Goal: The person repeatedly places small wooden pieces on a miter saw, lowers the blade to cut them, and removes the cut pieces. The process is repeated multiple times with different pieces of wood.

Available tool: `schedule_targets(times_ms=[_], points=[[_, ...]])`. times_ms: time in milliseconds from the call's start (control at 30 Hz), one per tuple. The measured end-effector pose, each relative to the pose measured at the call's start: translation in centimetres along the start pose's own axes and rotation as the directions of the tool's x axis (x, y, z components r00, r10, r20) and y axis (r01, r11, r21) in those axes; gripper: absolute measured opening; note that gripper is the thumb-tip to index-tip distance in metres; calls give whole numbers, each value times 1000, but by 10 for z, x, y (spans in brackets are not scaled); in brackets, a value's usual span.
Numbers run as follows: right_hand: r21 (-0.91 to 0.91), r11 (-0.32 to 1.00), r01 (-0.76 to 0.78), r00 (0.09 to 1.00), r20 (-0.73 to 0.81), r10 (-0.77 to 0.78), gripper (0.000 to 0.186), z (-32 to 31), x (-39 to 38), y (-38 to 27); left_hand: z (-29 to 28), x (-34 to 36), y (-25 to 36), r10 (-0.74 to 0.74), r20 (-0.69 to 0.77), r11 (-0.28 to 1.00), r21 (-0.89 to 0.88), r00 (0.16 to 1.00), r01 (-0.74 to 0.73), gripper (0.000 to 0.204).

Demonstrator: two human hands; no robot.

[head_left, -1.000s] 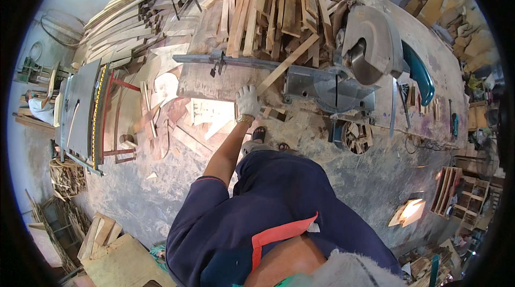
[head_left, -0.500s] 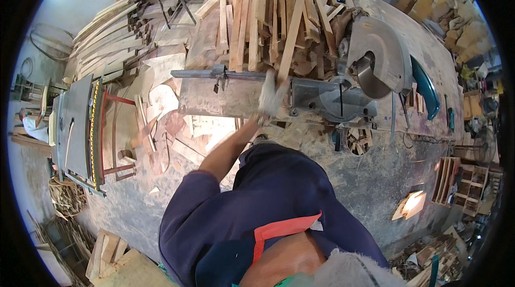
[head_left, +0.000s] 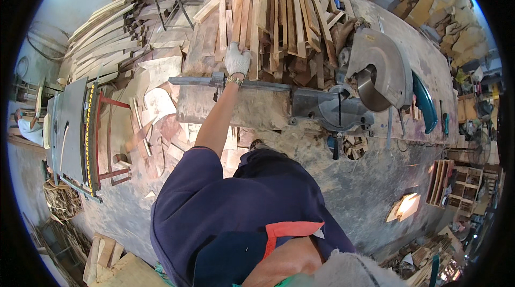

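My left hand (head_left: 237,62), in a whitish work glove with a band at the wrist, reaches forward over the bench. Its fingers close around the near end of a reddish-brown wooden strip (head_left: 246,21) at the left part of the pile. More long, narrow strips (head_left: 284,21) lie side by side to the right of that hand, roughly pointing away from me. Under my left forearm runs the dark metal fence (head_left: 263,84) of the saw bench. My right hand does not show; only the dark sleeve on that side does.
A mitre saw (head_left: 378,70) with a round blade and a teal handle (head_left: 425,102) stands right of the strips. Offcuts (head_left: 177,150) litter the floor at left, near a grey machine table (head_left: 72,131). Stacked timber (head_left: 107,35) lies far left, where another person (head_left: 30,130) works.
My left hand has moved left and forward, from a tilted strip at the saw fence to the strips farther left. That tilted strip is no longer in the hand.
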State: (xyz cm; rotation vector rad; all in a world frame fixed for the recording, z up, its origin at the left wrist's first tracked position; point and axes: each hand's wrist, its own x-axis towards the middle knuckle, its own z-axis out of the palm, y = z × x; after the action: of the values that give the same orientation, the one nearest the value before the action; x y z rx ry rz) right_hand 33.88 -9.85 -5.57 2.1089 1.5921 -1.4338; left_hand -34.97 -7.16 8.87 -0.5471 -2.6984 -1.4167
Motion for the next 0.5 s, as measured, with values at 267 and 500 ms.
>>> schedule_targets(times_ms=[267, 500], points=[[24, 1000, -18, 1000, -24, 19, 39, 15, -10, 2, 6, -8, 11, 116, 59, 992, -67, 992, -112, 29], [66, 998, -17, 998, -53, 21, 39, 27, -18, 5, 20, -4, 45, 217, 119, 970, -141, 969, -199, 19]])
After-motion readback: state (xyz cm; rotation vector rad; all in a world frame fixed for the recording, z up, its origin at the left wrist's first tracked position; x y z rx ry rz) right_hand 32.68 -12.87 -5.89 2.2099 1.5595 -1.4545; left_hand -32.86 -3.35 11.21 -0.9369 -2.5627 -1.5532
